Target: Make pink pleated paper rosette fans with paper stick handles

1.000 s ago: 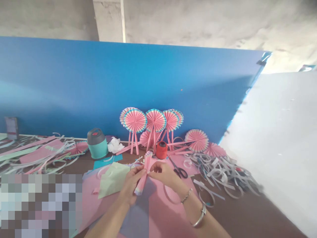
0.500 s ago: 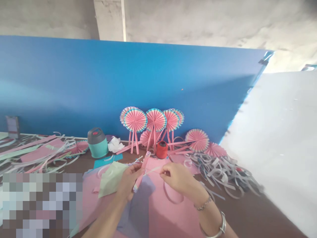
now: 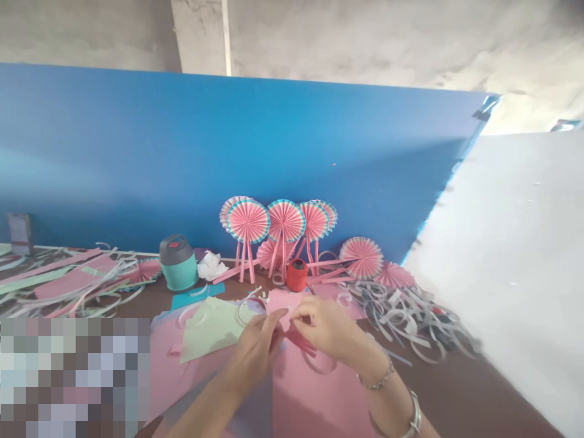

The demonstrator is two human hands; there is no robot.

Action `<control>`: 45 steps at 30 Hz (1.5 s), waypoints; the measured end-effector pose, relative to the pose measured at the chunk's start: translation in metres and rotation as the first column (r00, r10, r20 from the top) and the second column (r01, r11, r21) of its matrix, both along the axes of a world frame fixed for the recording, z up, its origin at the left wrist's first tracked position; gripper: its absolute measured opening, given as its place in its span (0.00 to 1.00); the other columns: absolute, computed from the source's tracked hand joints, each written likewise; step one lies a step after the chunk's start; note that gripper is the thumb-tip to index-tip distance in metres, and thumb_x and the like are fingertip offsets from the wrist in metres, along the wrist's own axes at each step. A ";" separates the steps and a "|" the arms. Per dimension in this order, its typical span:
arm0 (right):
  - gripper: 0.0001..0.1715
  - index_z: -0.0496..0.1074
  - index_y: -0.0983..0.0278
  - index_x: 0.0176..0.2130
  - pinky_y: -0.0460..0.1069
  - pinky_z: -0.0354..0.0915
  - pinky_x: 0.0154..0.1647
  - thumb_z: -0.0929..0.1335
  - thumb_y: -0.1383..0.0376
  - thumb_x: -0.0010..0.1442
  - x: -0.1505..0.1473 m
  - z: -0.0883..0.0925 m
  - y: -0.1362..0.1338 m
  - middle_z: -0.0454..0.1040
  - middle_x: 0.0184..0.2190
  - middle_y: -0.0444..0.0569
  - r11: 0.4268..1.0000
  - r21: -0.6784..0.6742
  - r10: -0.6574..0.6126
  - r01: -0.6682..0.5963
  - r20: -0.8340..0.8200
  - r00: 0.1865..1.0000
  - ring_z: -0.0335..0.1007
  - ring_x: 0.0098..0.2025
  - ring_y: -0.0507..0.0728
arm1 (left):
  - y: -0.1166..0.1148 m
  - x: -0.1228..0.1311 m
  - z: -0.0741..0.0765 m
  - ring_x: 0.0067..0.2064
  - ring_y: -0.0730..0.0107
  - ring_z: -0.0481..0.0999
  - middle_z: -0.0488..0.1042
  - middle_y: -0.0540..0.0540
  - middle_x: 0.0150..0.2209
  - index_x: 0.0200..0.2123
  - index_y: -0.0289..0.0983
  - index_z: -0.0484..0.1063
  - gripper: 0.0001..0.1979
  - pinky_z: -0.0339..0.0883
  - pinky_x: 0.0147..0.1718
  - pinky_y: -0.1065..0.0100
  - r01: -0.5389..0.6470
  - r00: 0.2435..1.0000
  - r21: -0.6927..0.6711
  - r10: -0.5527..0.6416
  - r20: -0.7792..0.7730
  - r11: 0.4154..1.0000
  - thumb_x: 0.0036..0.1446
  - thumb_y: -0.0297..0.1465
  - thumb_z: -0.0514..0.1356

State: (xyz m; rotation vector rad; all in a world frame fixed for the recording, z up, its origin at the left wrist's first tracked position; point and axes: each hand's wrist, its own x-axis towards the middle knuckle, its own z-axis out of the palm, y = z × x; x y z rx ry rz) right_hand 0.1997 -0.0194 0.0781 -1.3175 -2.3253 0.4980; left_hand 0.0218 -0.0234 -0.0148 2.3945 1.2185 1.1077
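My left hand (image 3: 254, 354) and my right hand (image 3: 325, 328) meet over the pink sheets (image 3: 314, 395) near the table's front. Both pinch a pleated pink paper piece (image 3: 292, 328), which fans out between the fingertips, its upper end spread at the top and folded strips showing below the right fingers. The right wrist wears a bead bracelet and a metal bangle. A pale green sheet (image 3: 210, 328) lies just left of my left hand.
Finished pink paper fans on sticks (image 3: 279, 231) lean on the blue board (image 3: 274, 158) behind. A red thread spool (image 3: 297, 275), a teal jar (image 3: 178, 263), crumpled white paper (image 3: 212, 266) and curled paper strips (image 3: 406, 316) surround the work. More strips lie at far left.
The pleated strip stood upright in my left hand; my right hand pulled away to the right, then came back. Now both hands hold the piece lower, and it is spread open.
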 end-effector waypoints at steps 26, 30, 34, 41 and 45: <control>0.11 0.77 0.63 0.27 0.45 0.59 0.32 0.65 0.70 0.52 0.003 -0.014 0.021 0.77 0.29 0.45 0.949 -0.282 0.087 -0.143 -0.203 0.975 0.68 0.32 0.52 | -0.006 0.006 0.007 0.33 0.71 0.71 0.74 0.50 0.34 0.63 0.45 0.47 0.35 0.64 0.36 0.70 0.159 0.979 -0.372 -0.096 0.182 0.914 0.54 0.24 0.55; 0.09 0.75 0.64 0.27 0.45 0.58 0.30 0.64 0.69 0.53 0.001 -0.022 0.024 0.76 0.26 0.45 0.956 -0.289 0.036 -0.055 -0.072 0.997 0.68 0.29 0.52 | -0.007 0.007 0.009 0.34 0.70 0.72 0.74 0.50 0.33 0.64 0.44 0.48 0.36 0.64 0.37 0.69 0.158 0.977 -0.406 -0.084 0.195 0.900 0.52 0.23 0.55; 0.09 0.73 0.64 0.31 0.45 0.55 0.29 0.63 0.66 0.57 0.002 -0.027 0.027 0.75 0.27 0.47 0.978 -0.209 -0.005 0.000 -0.024 1.000 0.67 0.29 0.53 | -0.007 0.006 0.017 0.34 0.70 0.73 0.75 0.52 0.32 0.63 0.46 0.50 0.36 0.63 0.35 0.70 0.137 0.985 -0.409 -0.081 0.152 0.902 0.52 0.24 0.56; 0.09 0.70 0.64 0.28 0.45 0.51 0.28 0.62 0.71 0.54 0.002 -0.031 0.033 0.72 0.25 0.44 0.995 -0.097 0.006 -0.009 -0.032 0.999 0.63 0.27 0.51 | -0.006 0.006 0.016 0.33 0.72 0.71 0.72 0.52 0.30 0.62 0.44 0.53 0.35 0.65 0.34 0.73 0.241 0.945 -0.490 -0.087 0.316 0.838 0.50 0.22 0.56; 0.09 0.71 0.65 0.27 0.45 0.51 0.27 0.61 0.71 0.52 0.002 -0.036 0.035 0.71 0.24 0.44 0.992 -0.125 0.022 -0.028 -0.048 0.999 0.62 0.26 0.51 | -0.007 0.008 0.013 0.33 0.73 0.71 0.72 0.52 0.30 0.61 0.41 0.56 0.33 0.64 0.36 0.71 0.249 0.937 -0.459 -0.093 0.336 0.853 0.51 0.23 0.56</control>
